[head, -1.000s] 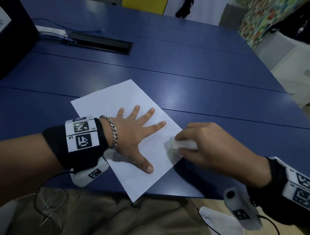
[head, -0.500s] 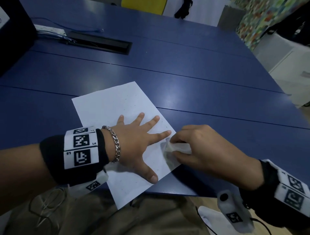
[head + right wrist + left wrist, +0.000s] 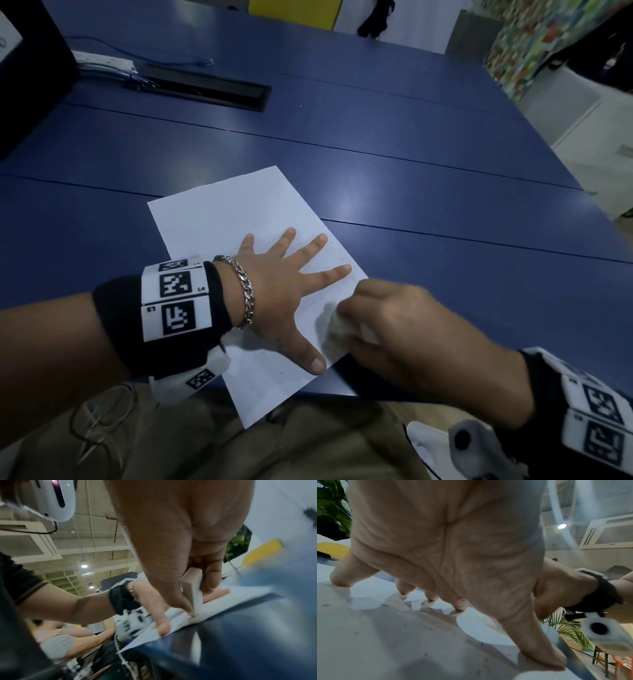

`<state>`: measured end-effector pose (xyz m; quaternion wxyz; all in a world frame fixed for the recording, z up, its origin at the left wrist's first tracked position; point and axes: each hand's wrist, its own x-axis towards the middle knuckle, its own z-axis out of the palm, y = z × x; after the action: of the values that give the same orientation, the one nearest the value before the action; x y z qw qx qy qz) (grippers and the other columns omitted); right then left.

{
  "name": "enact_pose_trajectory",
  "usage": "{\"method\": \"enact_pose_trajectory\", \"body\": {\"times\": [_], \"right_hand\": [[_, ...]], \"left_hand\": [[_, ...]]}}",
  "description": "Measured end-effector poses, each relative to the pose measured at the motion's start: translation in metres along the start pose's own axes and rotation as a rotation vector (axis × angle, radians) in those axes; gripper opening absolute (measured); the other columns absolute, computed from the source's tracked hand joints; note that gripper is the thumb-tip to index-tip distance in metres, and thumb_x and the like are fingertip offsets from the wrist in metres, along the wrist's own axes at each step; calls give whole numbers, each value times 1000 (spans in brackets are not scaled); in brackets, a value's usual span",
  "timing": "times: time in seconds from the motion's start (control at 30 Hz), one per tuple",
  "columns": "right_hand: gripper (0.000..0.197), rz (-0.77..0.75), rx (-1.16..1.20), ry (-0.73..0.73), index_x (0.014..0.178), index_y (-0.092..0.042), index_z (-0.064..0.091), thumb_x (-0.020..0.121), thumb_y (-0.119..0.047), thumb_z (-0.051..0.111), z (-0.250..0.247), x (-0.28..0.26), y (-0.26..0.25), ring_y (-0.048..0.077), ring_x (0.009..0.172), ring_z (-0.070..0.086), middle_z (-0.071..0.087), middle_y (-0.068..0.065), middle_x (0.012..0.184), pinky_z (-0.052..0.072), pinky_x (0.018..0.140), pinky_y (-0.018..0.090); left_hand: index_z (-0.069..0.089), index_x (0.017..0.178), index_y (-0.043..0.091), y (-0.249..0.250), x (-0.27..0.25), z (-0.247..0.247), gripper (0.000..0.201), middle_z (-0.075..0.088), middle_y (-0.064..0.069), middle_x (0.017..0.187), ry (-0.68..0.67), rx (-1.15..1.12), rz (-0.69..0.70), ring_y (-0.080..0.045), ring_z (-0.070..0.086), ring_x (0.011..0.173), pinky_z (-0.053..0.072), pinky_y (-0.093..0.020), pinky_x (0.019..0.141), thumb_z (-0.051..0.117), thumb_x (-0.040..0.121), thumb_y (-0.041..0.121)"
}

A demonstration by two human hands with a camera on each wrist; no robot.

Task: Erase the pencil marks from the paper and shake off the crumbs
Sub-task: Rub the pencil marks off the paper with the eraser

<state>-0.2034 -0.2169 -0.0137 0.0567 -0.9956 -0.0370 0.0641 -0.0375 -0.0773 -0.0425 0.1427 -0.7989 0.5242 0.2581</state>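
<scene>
A white sheet of paper lies slanted on the blue table, its near corner hanging over the front edge. My left hand presses flat on it with fingers spread; the left wrist view shows the fingertips down on the paper, which is dotted with small dark crumbs. My right hand pinches a white eraser and holds its end against the paper's right edge. In the right wrist view the eraser stands on edge between thumb and fingers, touching the paper.
A black cable tray is set into the table at the far left, with a white power strip beside it. A dark box stands at the left edge. My lap lies under the near table edge.
The right hand with the eraser has slid left, further onto the paper toward my left thumb. The left hand and the paper have shifted slightly.
</scene>
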Motion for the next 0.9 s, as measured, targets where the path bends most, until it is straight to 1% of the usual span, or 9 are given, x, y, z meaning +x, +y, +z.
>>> {"method": "enact_pose_trajectory", "body": {"times": [0.1, 0.23, 0.37, 0.47, 0.53, 0.67, 0.73, 0.8, 0.9], "right_hand": [[39, 59, 94, -49, 101, -29, 70, 91, -55, 43, -3, 6, 10, 12, 79, 58, 58, -10, 91, 53, 71, 31], [31, 141, 109, 25, 108, -31, 70, 93, -53, 56, -3, 10, 29, 12, 85, 60, 59, -11, 92, 52, 77, 30], [33, 191, 146, 56, 108, -33, 69, 91, -56, 52, 1, -3, 28, 8, 87, 61, 63, -16, 96, 48, 76, 23], [43, 230, 192, 50, 104, -34, 67, 86, -65, 43, 4, -9, 29, 6, 87, 61, 63, -18, 96, 50, 77, 22], [38, 206, 214, 17, 106, -36, 66, 86, -63, 49, 4, -12, 27, 3, 90, 60, 63, -20, 98, 49, 78, 20], [26, 182, 205, -13, 110, -36, 68, 88, -50, 64, -3, -9, 30, 4, 92, 62, 66, -19, 101, 52, 81, 22], [26, 213, 205, 34, 107, -36, 70, 86, -51, 65, -8, -2, 35, 4, 89, 63, 66, -17, 97, 53, 80, 26], [24, 245, 213, 91, 103, -35, 71, 84, -50, 66, -12, 6, 38, 4, 86, 62, 65, -16, 92, 54, 78, 28], [24, 247, 164, 86, 104, -32, 70, 88, -50, 67, -15, 18, 41, 7, 89, 62, 65, -14, 95, 52, 80, 30]], "left_hand": [[-35, 144, 65, 0, -1, -1, 135, -47, 11, 161, 3, 4, -3, -35, -34, 154, -2, -78, 118, 58, 55, 103], [-36, 145, 62, 1, -2, -3, 136, -47, 11, 161, 0, -9, -6, -34, -33, 155, -3, -77, 119, 58, 55, 103], [-37, 154, 42, -2, -2, -6, 155, -39, 16, 165, 17, -38, -20, -28, -27, 158, 1, -73, 122, 62, 51, 103], [-24, 162, 36, -6, -3, -11, 149, -30, 12, 170, 34, -62, -16, -28, -20, 160, 2, -61, 128, 56, 56, 103], [-17, 165, 34, -8, -2, -9, 144, -25, 8, 172, 71, -63, -22, -31, -16, 161, 3, -56, 129, 55, 60, 102], [-14, 166, 30, -7, 1, -1, 139, -27, 5, 172, 127, -80, -23, -32, -19, 160, -1, -56, 129, 53, 66, 100], [-14, 166, 31, -4, 4, 0, 137, -31, 5, 171, 165, -66, -17, -33, -21, 159, -1, -58, 129, 52, 67, 100], [-21, 162, 40, -2, 8, -1, 137, -34, 8, 169, 179, -92, -4, -33, -22, 159, 0, -62, 128, 55, 65, 100], [-24, 159, 48, -1, 13, -2, 135, -35, 12, 168, 132, -118, 0, -32, -23, 159, -1, -67, 126, 56, 64, 100]]}}
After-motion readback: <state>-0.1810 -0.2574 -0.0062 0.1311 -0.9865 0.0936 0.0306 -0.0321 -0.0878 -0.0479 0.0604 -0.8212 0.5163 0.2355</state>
